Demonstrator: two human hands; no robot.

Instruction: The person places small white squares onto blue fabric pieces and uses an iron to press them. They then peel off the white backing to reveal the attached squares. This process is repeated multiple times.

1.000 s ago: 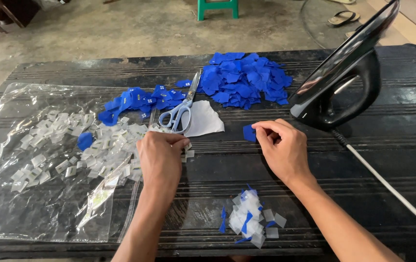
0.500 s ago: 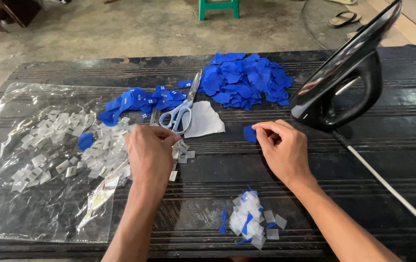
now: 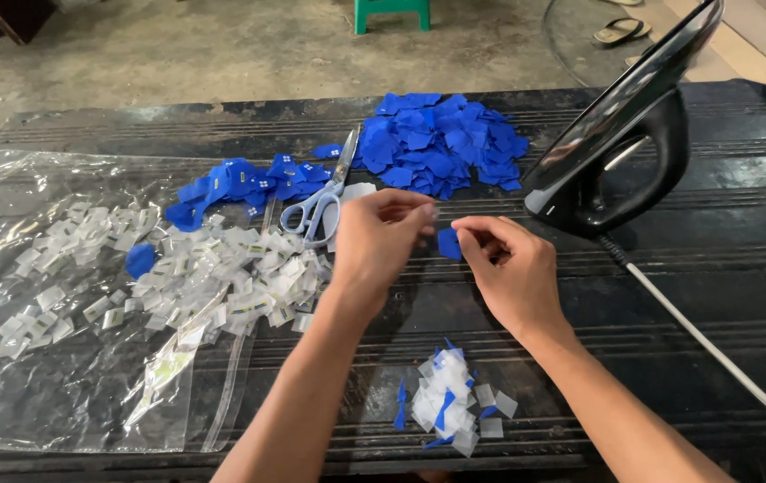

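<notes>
The work went on over a black ribbed mat (image 3: pixel 723 295) that covered the table. Beyond its far edge lay a bare concrete floor (image 3: pixel 222 45), with the legs of a green stool (image 3: pixel 390 12) and a sandal (image 3: pixel 617 32) on it.

The right hand (image 3: pixel 512 273) pinched a small blue piece (image 3: pixel 449 243) between thumb and fingertips, just above the mat near its middle. The left hand (image 3: pixel 374 246) met it there, fingers curled in toward the piece; whether they gripped anything themselves could not be made out, though they seemed to touch its edge.

Behind the hands lay scissors (image 3: pixel 322 201) with pale handles, blades pointing away. Past them sat a blue pile (image 3: pixel 436 143), and to its left a smaller blue heap (image 3: pixel 240 183). A clear plastic sheet (image 3: pixel 34 394) spread over the left side, strewn with white labels (image 3: pixel 222 277). Near the front edge was a small mixed heap (image 3: pixel 450 402) of white and blue scraps. A black iron (image 3: pixel 620 152) stood tilted on its heel at the right, its white cord (image 3: pixel 714 353) running toward the near corner.
</notes>
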